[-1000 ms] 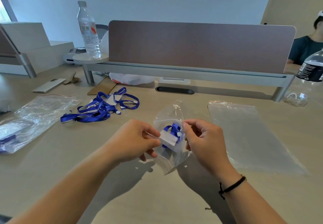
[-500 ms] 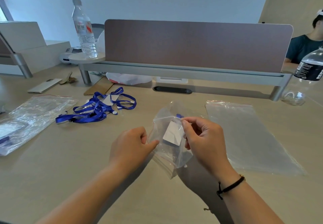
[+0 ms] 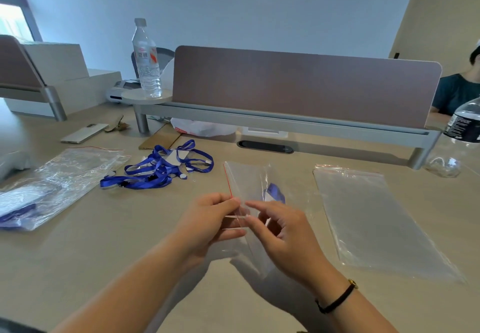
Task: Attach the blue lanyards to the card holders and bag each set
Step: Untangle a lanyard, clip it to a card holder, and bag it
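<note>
1. Both hands meet above the middle of the bench: the left hand [image 3: 210,218] pinches the near end of a small zip bag [image 3: 248,189], and the right hand [image 3: 280,231] pinches the same strip just beside it.
2. Inside the bag sits a blue lanyard [image 3: 274,191], bunched at the far right side; the card holder with it is too blurred to make out.
3. This looks like sealing, so each grip should stay narrow on the red-lined zip strip and run outward along it, pressing both tracks together.
4. Keep the lanyard clear of the seal, or it may jam it.
5. Loose lanyards [image 3: 158,170] wait left of centre; a spare flat bag [image 3: 368,218] lies toward the right edge.
</note>
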Tool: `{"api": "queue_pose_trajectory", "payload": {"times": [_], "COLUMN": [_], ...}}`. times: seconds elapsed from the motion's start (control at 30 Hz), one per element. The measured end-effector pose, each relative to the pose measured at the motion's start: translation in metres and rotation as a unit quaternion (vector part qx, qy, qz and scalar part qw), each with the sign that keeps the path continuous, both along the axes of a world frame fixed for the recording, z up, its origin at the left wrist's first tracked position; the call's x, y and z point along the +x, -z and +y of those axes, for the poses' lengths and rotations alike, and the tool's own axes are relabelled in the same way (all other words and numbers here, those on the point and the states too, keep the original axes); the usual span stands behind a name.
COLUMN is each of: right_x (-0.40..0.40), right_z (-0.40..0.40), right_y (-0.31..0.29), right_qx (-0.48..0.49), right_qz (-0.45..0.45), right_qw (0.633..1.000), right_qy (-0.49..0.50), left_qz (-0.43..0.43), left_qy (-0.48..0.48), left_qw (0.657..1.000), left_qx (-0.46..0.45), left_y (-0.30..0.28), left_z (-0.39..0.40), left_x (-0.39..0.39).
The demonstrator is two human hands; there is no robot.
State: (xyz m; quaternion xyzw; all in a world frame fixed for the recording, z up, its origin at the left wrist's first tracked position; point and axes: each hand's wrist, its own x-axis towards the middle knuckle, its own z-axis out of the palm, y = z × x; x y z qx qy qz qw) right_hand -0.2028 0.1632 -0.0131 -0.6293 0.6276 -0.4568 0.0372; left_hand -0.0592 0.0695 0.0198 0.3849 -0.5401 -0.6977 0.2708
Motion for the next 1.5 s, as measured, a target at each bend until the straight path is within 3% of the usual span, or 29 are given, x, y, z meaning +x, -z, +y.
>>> {"api": "queue_pose_trajectory", "payload": {"times": [0.2,0.33,0.43,0.6,0.77,0.87,0.97,1.3,1.5], "right_x": [0.013,0.020,0.016,0.005,0.008,0.012,0.015,0.028,0.025], "right_z": [-0.010,-0.012,-0.011,-0.021,-0.028,-0.026,-0.022,-0.018,-0.017], "right_y": [-0.002,-0.018,-0.036,-0.084,-0.142,-0.165,-0.180,-0.196,-0.194], "right_qx": [0.018,0.030,0.017,-0.005,0.054,0.024,0.025,0.005,-0.001], "right_qz": [0.024,0.022,-0.037,-0.053,-0.154,-0.253,-0.284,-0.238,-0.274], "right_qw": [0.999,0.999,0.999,0.996,0.986,0.960,0.949,0.965,0.956], "right_qy": [0.014,-0.001,0.000,0.073,-0.024,-0.117,-0.132,-0.112,-0.108], "left_qz": [-0.009,-0.080,-0.123,-0.208,-0.241,-0.243,-0.243,-0.258,-0.233], "left_qy": [0.016,0.034,0.035,0.129,0.161,0.172,0.165,0.197,0.197], "left_qw": [0.999,0.980,0.960,0.891,0.821,0.799,0.785,0.748,0.770], "left_qx": [-0.045,-0.179,-0.250,-0.382,-0.493,-0.522,-0.546,-0.579,-0.560], "left_y": [-0.023,-0.034,-0.053,-0.107,-0.168,-0.196,-0.217,-0.233,-0.220], "left_z": [0.000,-0.001,-0.012,-0.025,-0.028,-0.030,-0.032,-0.024,-0.033], "left_x": [0.009,0.017,0.025,0.040,0.053,0.060,0.064,0.070,0.079]}}
